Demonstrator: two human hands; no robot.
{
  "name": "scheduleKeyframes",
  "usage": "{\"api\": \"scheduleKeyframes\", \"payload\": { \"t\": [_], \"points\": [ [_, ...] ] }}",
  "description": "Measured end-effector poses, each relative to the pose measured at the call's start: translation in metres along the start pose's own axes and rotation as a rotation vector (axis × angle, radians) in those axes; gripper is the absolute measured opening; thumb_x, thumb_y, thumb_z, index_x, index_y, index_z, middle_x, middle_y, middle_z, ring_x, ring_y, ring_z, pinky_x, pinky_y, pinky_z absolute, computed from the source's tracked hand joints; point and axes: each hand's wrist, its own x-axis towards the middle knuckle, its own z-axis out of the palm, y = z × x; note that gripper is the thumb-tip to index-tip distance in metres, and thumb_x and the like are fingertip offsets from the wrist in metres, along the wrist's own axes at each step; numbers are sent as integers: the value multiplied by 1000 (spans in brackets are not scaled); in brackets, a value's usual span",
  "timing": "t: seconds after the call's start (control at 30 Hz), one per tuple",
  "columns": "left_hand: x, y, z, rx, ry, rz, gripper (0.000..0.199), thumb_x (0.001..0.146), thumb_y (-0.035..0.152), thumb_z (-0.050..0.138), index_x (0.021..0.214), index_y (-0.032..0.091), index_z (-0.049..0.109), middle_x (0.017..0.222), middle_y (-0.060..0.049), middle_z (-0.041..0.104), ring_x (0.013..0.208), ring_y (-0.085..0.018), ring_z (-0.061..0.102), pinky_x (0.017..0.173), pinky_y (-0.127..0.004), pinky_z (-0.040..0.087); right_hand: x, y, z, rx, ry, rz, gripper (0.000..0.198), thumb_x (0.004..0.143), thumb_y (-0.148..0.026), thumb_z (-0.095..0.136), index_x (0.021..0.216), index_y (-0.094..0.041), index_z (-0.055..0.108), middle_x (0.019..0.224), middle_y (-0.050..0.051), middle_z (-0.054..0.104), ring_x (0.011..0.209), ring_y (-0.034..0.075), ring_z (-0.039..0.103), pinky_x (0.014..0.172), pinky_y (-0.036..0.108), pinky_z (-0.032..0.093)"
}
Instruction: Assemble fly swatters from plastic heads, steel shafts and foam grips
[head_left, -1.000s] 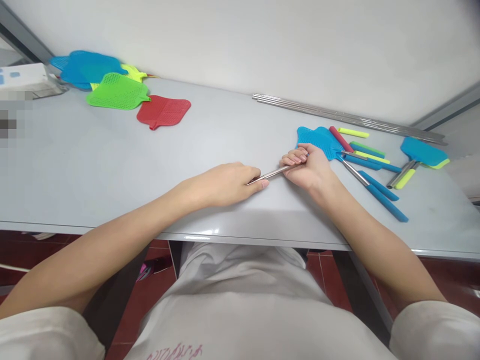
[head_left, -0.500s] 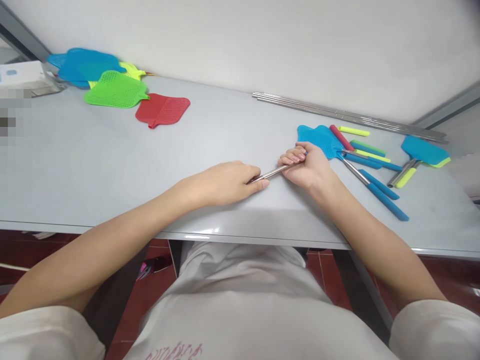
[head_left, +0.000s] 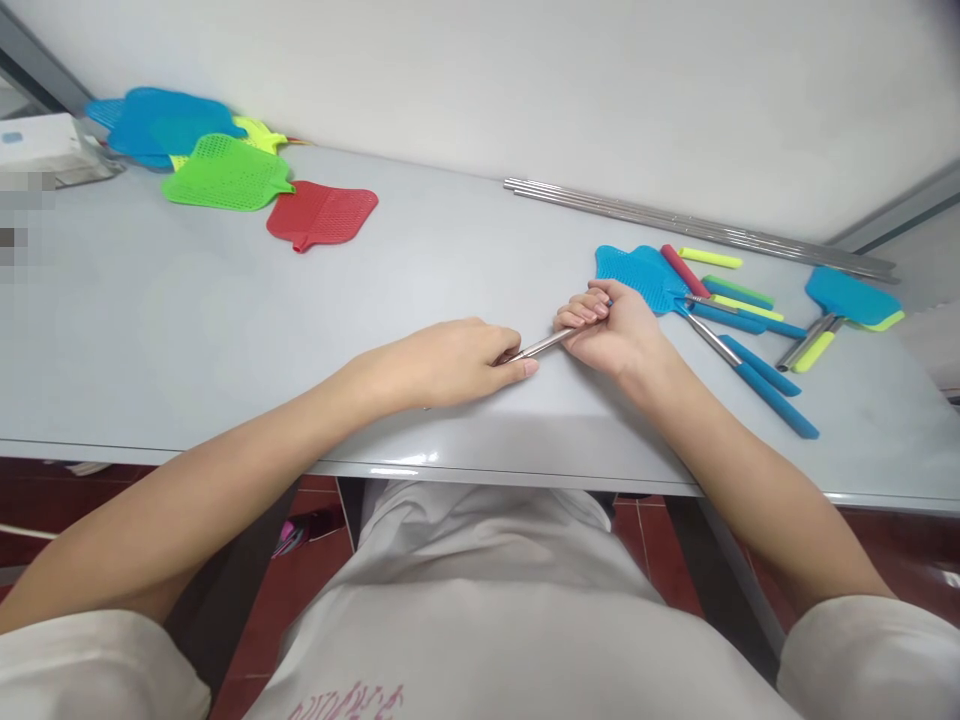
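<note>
Between my hands runs a thin silver metal rod [head_left: 546,344], tilted up to the right above the grey table. My left hand [head_left: 480,362] is closed round its lower left part, thumb lying along it. Fingers curled and palm turned up, my right hand [head_left: 611,325] grips the other end, which is hidden inside the fist. Just behind the right hand lies a blue fly swatter head [head_left: 637,275]. A fly swatter with a metal shaft and blue handle [head_left: 776,400] rests to the right of that hand.
Loose coloured handle grips [head_left: 711,258] and a blue swatter head [head_left: 855,296] lie at the right. Several metal tubes [head_left: 697,232] run along the wall. At the left are a red swatter head [head_left: 326,213], a green one [head_left: 229,175] and blue ones [head_left: 172,120].
Both hands keep their hold on the metal rod and have hardly moved. The view has shifted very slightly.
</note>
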Motion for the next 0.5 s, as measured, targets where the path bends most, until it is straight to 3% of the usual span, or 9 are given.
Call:
{"api": "scheduleKeyframes", "payload": {
  "t": [0.5],
  "points": [
    [-1,-2,-1,-28,-26,-1,38,79,52,33,67,19,48,56,1,51,44,-9,41,44,-23,24,-3,1,1,-62,-18,26,26,68,-11,37,57,-19,14,38,-8,16,33,6,18,34,18,21]
  ]
}}
